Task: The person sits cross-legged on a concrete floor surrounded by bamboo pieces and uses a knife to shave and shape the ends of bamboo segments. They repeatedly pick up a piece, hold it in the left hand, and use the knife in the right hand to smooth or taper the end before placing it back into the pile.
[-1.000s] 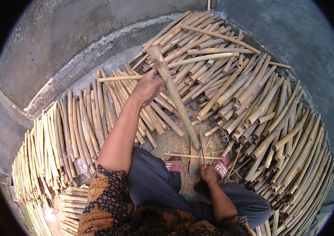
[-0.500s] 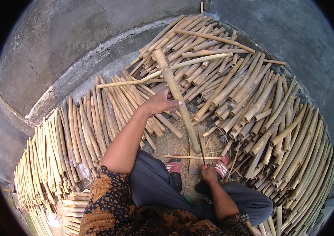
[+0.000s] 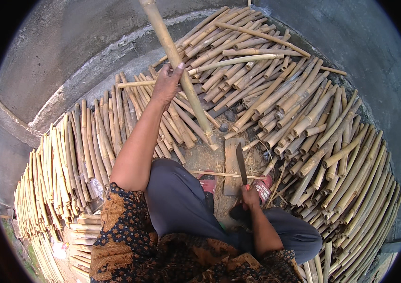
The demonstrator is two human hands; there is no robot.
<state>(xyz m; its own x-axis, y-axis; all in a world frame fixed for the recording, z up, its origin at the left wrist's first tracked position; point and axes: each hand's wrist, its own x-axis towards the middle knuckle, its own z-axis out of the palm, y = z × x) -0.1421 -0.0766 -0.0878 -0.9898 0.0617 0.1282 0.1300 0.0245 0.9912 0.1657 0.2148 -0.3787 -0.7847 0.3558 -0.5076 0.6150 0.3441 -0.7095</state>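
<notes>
Between stacks of bamboo (image 3: 308, 118), left hand (image 3: 166, 86) gripping a slanting bamboo pole (image 3: 192, 99), its lower end near a wooden board (image 3: 230, 162), right hand (image 3: 250, 197) closed on a knife (image 3: 243, 170), blade (image 3: 240, 158) pointing forward.

Ahead of the right hand (image 3: 250, 194), the floor (image 3: 200, 160) bears a wooden board (image 3: 231, 161), with bamboo poles (image 3: 337, 152) heaped farther right, and left of the left hand (image 3: 167, 85).

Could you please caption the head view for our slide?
Left hand gripping a bamboo pole, right hand holding a knife, amid stacked bamboo.
</notes>
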